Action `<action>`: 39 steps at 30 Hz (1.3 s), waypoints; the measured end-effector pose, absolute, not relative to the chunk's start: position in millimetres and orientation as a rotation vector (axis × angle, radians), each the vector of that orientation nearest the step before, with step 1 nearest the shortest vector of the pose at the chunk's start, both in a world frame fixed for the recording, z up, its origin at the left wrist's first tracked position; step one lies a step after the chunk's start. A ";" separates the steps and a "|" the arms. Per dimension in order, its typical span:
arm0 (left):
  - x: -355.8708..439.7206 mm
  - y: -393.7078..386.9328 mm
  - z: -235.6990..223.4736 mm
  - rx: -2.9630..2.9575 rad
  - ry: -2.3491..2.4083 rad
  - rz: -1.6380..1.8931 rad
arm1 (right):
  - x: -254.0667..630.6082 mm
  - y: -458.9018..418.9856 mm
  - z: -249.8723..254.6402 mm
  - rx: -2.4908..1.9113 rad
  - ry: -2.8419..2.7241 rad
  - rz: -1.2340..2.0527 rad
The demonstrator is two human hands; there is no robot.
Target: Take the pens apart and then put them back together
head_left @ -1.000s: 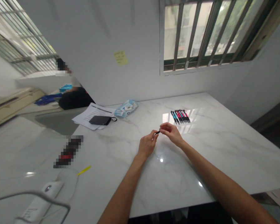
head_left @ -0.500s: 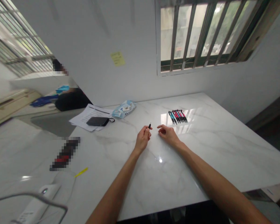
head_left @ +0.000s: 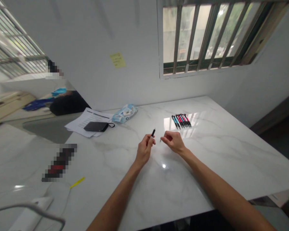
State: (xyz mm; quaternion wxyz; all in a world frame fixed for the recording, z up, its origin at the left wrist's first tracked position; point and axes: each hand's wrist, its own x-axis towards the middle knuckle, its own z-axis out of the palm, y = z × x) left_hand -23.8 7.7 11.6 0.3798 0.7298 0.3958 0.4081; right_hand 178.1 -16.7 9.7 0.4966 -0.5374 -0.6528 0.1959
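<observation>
Above the marble-patterned table, my left hand (head_left: 143, 150) is closed around a black pen (head_left: 153, 132), whose dark end points up and away. Just to its right, my right hand (head_left: 174, 141) has thumb and finger pinched together. A tiny pale bit shows at those fingertips, too small to name, apart from the pen. Beyond my right hand lies a row of several pens (head_left: 181, 121) in black with blue, red and white parts, side by side on the tabletop.
At the back left are printed papers (head_left: 74, 123) with a black phone-like device (head_left: 96, 126) on them, beside a blue-and-white soft pack (head_left: 125, 113). A yellow strip (head_left: 77, 182) and a white power strip (head_left: 31, 213) with a cable lie left. A barred window (head_left: 202, 38) is above.
My right thumb and finger have closed into a pinch, with a small pale bit now showing at the tips. My left hand still holds the pen, showing more of its black end.
</observation>
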 end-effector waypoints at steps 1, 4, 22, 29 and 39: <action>-22.9 5.6 12.7 1.922 0.995 1.037 | 175.3 -17.2 7.9 -1.307 -1.611 0.538; -20.5 0.1 13.4 2.068 0.979 1.095 | 166.8 -16.0 2.9 -1.346 -1.581 0.614; -13.2 -0.6 1.8 1.599 0.919 0.984 | 164.0 -15.8 11.5 -1.027 -1.397 1.010; -12.1 -4.5 1.4 1.646 0.954 1.071 | 165.0 -20.1 12.4 -1.013 -1.324 1.000; -15.3 -8.1 4.1 1.678 0.966 1.136 | 168.5 -27.7 10.8 -1.006 -1.357 0.965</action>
